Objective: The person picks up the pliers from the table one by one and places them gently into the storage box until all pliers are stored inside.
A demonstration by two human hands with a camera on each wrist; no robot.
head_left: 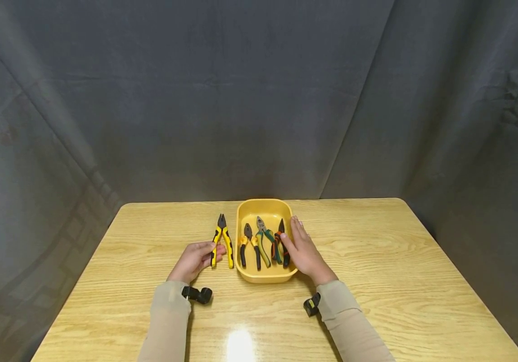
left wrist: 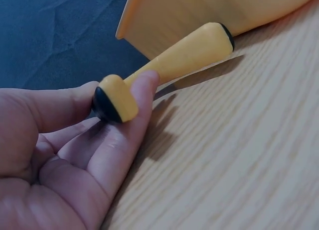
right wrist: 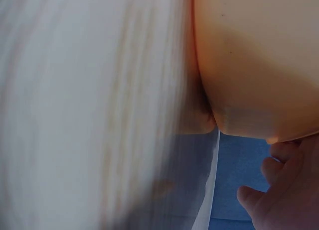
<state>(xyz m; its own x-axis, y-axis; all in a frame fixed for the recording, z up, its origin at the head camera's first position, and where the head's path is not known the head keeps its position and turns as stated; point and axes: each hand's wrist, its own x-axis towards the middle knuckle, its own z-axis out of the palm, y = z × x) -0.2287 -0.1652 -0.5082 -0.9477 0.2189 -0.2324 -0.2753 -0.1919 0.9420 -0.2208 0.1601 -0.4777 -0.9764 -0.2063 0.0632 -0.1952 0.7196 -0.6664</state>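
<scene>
My left hand (head_left: 197,259) pinches one handle of a pair of yellow and black pliers (head_left: 228,246), thumb on top and fingers beneath. Their jaws point away from me and the handles are spread. In the left wrist view, the handle ends (left wrist: 209,43) stand above their shadow on the wood. Just right of them sits a yellow tray (head_left: 259,278). My right hand (head_left: 306,254) holds its right wall, thumb over the rim and fingers along the outside. Inside lie orange-and-black combination pliers (head_left: 248,234), green-handled pliers (head_left: 263,241) and dark-jawed red-and-black pliers (head_left: 281,229), partly behind the thumb.
The wooden table (head_left: 376,251) runs out to both sides of the tray. Grey cloth (head_left: 209,100) hangs behind its back edge and along the sides. Each wrist wears a black camera strap, the left one (head_left: 197,295) close to the tabletop.
</scene>
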